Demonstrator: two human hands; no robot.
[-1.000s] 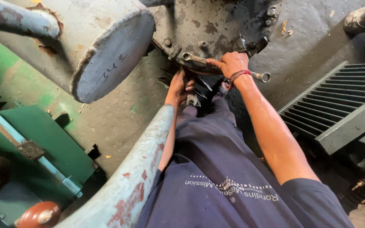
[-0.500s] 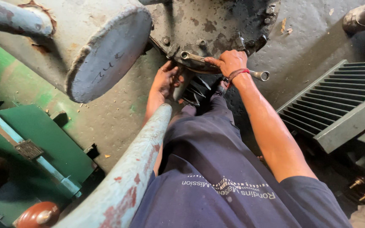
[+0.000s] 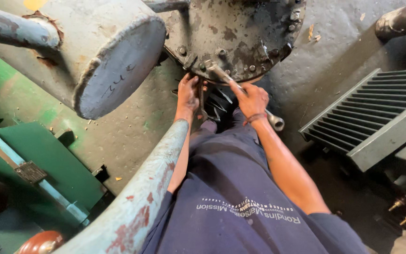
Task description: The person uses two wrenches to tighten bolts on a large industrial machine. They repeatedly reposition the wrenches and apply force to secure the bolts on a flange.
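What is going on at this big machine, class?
A person in a dark blue shirt is working on a round, grimy metal flange plate ringed with bolts. The right hand grips a long steel spanner whose head sits on a bolt at the plate's lower rim. The left hand holds a second, darker tool just beneath the rim. A finned grey radiator lies to the right.
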